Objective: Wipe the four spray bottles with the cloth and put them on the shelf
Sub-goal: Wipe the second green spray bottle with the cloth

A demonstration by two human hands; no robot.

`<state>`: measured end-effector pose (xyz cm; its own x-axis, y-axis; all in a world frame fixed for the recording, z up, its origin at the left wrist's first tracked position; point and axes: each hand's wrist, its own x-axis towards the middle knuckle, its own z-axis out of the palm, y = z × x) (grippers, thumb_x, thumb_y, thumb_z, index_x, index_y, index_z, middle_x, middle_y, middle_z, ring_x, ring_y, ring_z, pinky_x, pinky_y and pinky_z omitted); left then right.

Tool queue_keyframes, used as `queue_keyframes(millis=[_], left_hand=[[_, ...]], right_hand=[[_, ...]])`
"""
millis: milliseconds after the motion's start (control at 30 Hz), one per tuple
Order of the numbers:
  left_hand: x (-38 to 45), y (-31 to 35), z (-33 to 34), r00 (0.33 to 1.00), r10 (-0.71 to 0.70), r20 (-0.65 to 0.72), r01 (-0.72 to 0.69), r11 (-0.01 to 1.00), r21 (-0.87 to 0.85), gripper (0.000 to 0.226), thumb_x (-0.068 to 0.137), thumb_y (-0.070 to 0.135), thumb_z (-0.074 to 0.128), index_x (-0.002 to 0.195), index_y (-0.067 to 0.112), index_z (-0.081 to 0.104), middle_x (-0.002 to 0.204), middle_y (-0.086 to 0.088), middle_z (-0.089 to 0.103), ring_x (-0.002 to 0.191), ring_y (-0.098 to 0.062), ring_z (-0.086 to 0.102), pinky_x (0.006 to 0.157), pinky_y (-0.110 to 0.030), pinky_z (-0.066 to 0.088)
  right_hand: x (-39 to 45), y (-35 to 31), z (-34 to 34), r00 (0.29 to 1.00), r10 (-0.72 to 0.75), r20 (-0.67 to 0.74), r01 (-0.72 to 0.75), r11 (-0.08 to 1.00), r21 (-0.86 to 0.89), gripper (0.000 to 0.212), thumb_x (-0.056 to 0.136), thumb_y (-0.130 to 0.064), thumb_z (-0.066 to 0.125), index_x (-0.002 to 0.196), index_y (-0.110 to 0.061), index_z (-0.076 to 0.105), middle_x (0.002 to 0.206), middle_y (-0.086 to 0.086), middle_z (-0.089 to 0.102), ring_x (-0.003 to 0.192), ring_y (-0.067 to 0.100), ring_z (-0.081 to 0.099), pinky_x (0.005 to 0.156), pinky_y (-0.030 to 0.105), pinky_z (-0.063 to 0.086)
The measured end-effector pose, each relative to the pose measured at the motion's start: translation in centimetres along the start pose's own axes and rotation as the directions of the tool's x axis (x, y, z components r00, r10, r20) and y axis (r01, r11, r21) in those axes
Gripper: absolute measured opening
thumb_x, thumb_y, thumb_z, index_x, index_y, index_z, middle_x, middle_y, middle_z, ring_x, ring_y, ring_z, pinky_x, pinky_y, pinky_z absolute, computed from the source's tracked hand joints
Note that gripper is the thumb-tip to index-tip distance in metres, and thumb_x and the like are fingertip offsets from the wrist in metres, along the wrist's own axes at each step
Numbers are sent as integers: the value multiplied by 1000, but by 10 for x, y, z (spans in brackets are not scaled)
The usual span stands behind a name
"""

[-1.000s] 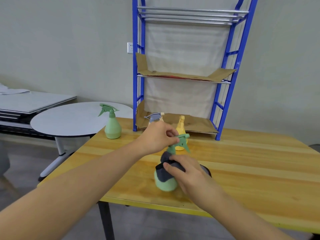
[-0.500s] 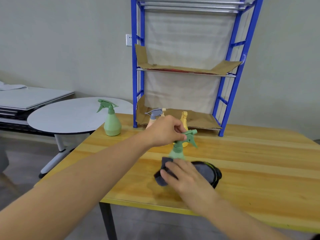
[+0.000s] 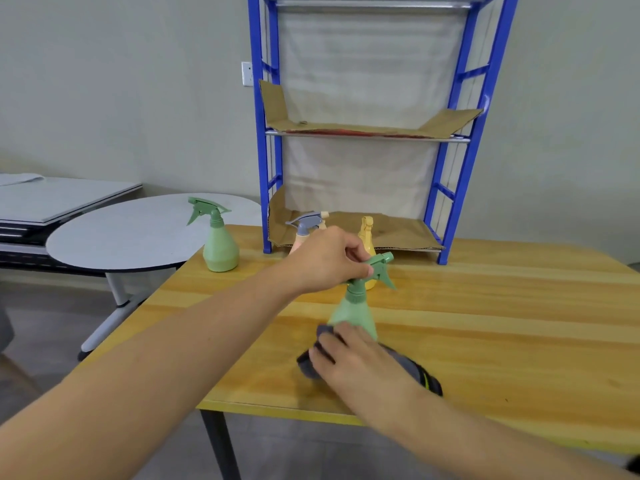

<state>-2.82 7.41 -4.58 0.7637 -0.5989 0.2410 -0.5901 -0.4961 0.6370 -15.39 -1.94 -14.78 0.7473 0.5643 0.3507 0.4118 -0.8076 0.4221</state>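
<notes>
Near the front edge of the yellow wooden table (image 3: pixel 485 341), our right hand (image 3: pixel 356 358) presses the dark grey cloth (image 3: pixel 311 362) against the bottom of the pale green plastic spray bottle (image 3: pixel 356 311). Its fingers curl round the cloth. A second ago the cloth sat higher up and covered most of the bottle. Now it has slid down low, so we can see the green side.

Our left hand (image 3: pixel 325 261) pinches the green trigger top and holds the bottle up straight.

We think this bottle is almost wiped and can go on the shelf soon.

Farther back, a second green spray bottle (image 3: pixel 219 237) stands by the left edge. A peach bottle with a grey trigger (image 3: pixel 306 230) and a yellow spray bottle (image 3: pixel 366 233) stand near the foot of the blue metal shelf (image 3: pixel 460 161) at the back edge. All three look unwiped.
</notes>
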Motion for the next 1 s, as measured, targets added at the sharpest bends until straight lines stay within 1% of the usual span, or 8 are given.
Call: queue_keyframes(millis=[100,300,500,667,733,833,900,1000], left_hand=[[0,-3,1,1000,11,-25,-10,1000,21,14,81,37,81,91,28,78,82,16,76,81,3,70,83,-33,59],[0,-4,-4,997,52,53,-50,998,-40,17,88,26,78,103,20,77,90,11,76,80,3,68,76,-15,55],[1,-3,-7,995,78,65,-75,996,-47,13,88,23,78,101,20,77,90,9,76,78,5,67,72,-10,52],[1,-2,-7,994,62,93,-56,997,-61,8,90,20,76,98,21,75,88,10,74,80,3,68,81,-18,58],[1,-2,-7,993,71,96,-66,996,-56,8,91,20,75,99,19,75,87,11,73,77,6,67,78,-15,56],[2,-2,-7,992,86,88,-82,995,-58,9,91,19,75,100,16,75,85,11,73,75,8,65,78,-15,55],[1,-2,-7,992,84,91,-79,995,-61,7,91,18,75,99,17,75,87,11,74,79,6,67,80,-14,55],[3,-3,-8,991,75,111,-68,995,-71,6,92,20,74,98,20,75,91,9,76,88,-3,71,85,-20,57]], right_hand=[[6,30,-7,977,117,-179,-107,992,62,37,86,-6,43,120,-4,59,117,13,59,104,33,54,81,41,46],[-49,34,27,957,-223,-187,237,970,57,31,100,-6,40,122,-10,61,121,8,62,109,26,56,84,39,50],[-23,75,8,886,173,-429,-68,966,250,26,92,-3,59,118,-3,66,122,13,63,111,33,59,89,42,48],[-62,54,33,960,-218,-179,244,959,141,28,103,-9,38,117,-12,61,118,4,63,104,27,60,82,38,52],[-53,63,24,965,-143,-221,184,966,180,26,96,-5,50,120,-11,59,122,5,61,108,27,58,89,36,50],[-36,76,21,890,240,-386,-81,919,386,34,82,2,71,115,-4,65,120,9,63,108,28,58,97,33,45],[-40,71,27,879,347,-327,-177,874,453,39,76,0,76,113,-7,66,120,5,63,109,24,58,96,32,46],[-59,71,36,953,296,-71,-230,853,469,39,76,-3,74,110,-18,62,114,-4,62,106,18,57,92,35,50]])
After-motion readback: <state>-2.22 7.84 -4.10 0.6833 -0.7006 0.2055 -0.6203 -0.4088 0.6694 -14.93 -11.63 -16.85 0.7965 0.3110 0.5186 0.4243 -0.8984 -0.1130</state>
